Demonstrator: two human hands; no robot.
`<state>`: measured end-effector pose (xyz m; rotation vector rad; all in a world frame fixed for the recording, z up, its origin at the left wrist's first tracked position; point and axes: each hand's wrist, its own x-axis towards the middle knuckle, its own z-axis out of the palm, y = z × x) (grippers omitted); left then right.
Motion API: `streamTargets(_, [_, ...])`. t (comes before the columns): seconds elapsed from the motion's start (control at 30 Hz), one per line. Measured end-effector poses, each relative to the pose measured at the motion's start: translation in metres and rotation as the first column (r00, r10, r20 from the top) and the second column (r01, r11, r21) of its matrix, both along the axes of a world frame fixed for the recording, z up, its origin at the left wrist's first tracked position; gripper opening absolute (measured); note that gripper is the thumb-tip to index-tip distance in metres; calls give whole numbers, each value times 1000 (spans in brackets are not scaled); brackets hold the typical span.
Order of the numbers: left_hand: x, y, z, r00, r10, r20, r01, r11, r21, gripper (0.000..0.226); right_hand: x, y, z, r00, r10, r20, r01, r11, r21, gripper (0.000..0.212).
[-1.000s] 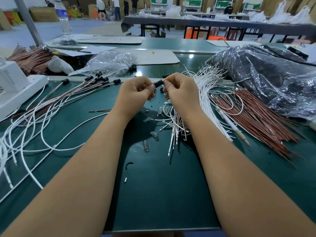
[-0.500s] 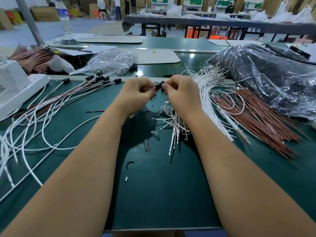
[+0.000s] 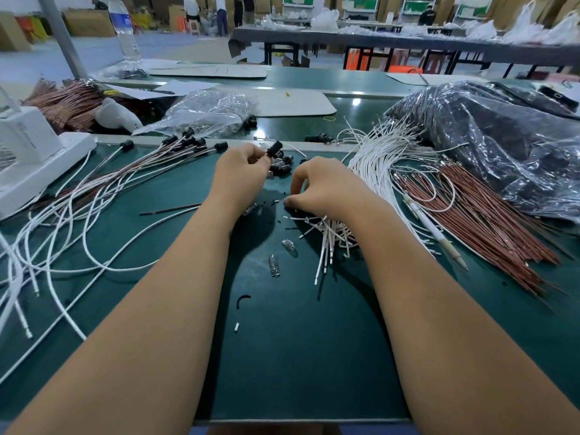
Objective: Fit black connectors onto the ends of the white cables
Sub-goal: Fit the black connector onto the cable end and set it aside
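My left hand (image 3: 241, 171) pinches a black connector (image 3: 274, 148) and holds it up just above a small heap of loose black connectors (image 3: 282, 163). My right hand (image 3: 323, 186) is lower, its curled fingertips down at the near ends of the white cable bundle (image 3: 375, 161); whether they pinch a cable is hidden. Several cables with black connectors fitted (image 3: 188, 141) fan out on the green table (image 3: 298, 356) to the left.
Brown wires (image 3: 486, 221) and a pen (image 3: 434, 233) lie right. Two small glass bulbs (image 3: 274, 265) sit between my forearms. Behind are a clear bag (image 3: 207, 113), a large dark plastic bag (image 3: 508, 146), a white device (image 3: 28, 152) and a water bottle (image 3: 125, 29).
My hands have come apart. The right hand let go of the connector and dropped to the white cable ends; the left hand keeps the connector, raised slightly.
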<state>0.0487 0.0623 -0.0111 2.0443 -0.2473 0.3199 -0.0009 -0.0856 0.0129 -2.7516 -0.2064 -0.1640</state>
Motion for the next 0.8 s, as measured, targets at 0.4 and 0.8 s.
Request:
streamTargets(0.4, [-6, -2, 3, 996, -88, 4, 88, 996, 2, 14, 0, 1, -2, 998, -29, 55, 22, 993, 119, 12])
streamTargets(0.8, [-6, -2, 1, 994, -107, 22, 107, 994, -7, 13, 3, -9, -6, 992, 13, 124, -34, 985, 169, 11])
